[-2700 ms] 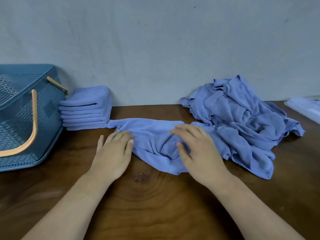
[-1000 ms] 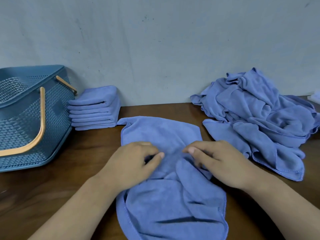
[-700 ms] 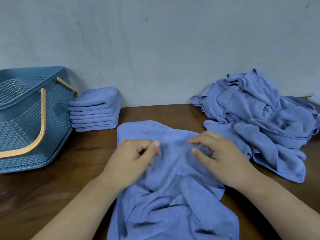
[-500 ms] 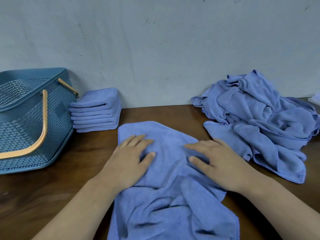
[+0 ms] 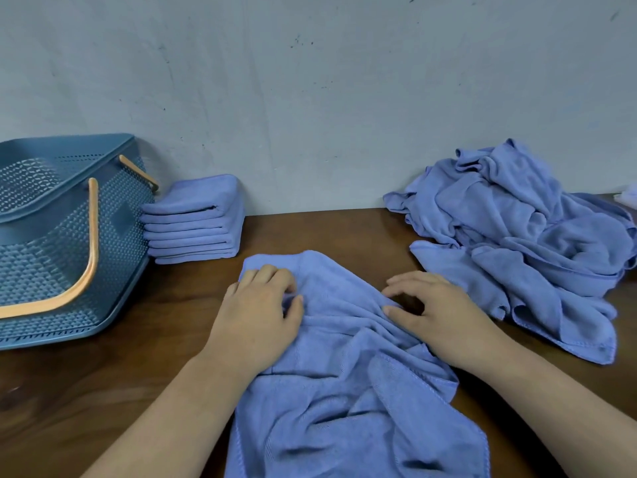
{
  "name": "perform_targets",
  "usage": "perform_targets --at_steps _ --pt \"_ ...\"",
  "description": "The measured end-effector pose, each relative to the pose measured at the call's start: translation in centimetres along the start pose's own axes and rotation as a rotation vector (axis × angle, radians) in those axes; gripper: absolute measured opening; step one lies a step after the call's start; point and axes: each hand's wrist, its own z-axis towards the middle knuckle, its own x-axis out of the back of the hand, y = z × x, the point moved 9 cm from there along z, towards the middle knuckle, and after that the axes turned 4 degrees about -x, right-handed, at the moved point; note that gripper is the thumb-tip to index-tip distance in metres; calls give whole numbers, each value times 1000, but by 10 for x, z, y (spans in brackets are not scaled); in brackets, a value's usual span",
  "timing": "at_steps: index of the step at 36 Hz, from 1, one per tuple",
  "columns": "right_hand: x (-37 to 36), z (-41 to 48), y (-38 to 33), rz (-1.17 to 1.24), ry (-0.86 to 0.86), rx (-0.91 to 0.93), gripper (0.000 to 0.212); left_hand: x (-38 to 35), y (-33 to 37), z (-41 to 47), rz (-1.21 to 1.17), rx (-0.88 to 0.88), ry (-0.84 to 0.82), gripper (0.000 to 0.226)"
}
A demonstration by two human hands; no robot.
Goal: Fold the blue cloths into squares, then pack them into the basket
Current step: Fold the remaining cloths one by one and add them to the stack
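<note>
A crumpled blue cloth lies spread on the wooden table in front of me. My left hand rests on its far left corner, fingers curled, and pinches a fold between thumb and fingers. At the cloth's far right edge my right hand arches with curled fingers and grips the edge at the thumb. A stack of folded blue cloths stands against the wall. To its left is the blue basket with tan handles. A heap of unfolded blue cloths lies at the right.
A grey wall closes the back of the table. A pale object shows at the far right edge behind the heap. Bare wood runs between the basket and the spread cloth.
Half a second ago both hands lay flat on the cloth. Now the fingers of both are curled, gathering its far edge, and the right edge is drawn inwards into ridges.
</note>
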Motion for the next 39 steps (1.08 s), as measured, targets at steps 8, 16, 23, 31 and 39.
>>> perform_targets --at_steps 8,16,23,31,39 --pt "6 -18 -52 154 -30 348 18 -12 -11 -2 -69 61 -111 61" --pt "-8 -37 -64 292 -232 352 25 -7 -13 -3 -105 136 -100 19" --pt "-13 -15 -45 587 -140 104 12 -13 -14 -4 -111 126 -102 13" --pt "-43 35 -79 339 -516 61 63 -9 -13 -3 -113 125 -94 7" --pt "-5 72 -57 247 -239 125 13 -12 -18 -4 -99 153 -123 57"
